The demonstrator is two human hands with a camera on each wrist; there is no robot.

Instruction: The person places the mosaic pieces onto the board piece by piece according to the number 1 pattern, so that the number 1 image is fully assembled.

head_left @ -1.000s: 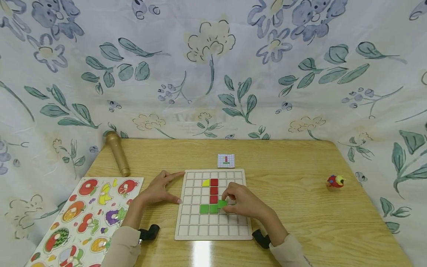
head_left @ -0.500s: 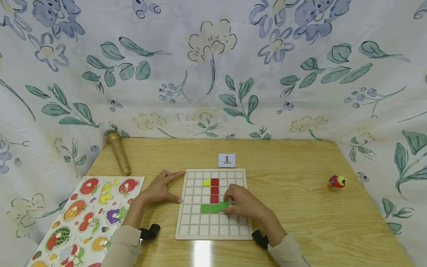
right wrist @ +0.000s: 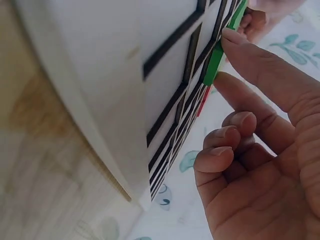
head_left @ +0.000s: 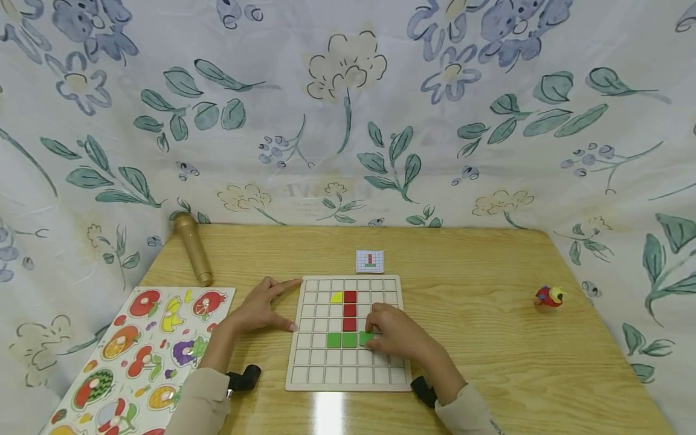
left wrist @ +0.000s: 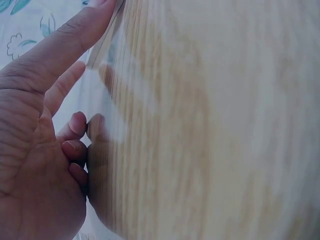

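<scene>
A square board point(head_left: 304, 374) with a raised grid lies on the table. My right hand point(head_left: 399, 331) pinches a green square tile point(head_left: 365, 339) between thumb and index finger over a grid cell; in the right wrist view this green tile point(right wrist: 214, 65) has the thumb on one edge and the index fingertip at the other. Left of it lie two more green tiles point(head_left: 334, 340) in the same row. Above them stands a column of red tiles point(head_left: 350, 310), with a yellow tile point(head_left: 337, 297) beside its top. My left hand point(head_left: 261, 308) touches the board's left edge with straight thumb and index finger.
Behind the board lies a small printed card point(head_left: 370, 261) with a coloured grid pattern. A fruit puzzle board point(head_left: 122, 374) is at the left, with a gold microphone-shaped object point(head_left: 193, 251) behind it. A small red and yellow toy point(head_left: 549, 296) sits at the right.
My right hand has shifted slightly rightward and down with the green tile, which now lines up with the other two in the row. The left hand stays on the board's edge.
</scene>
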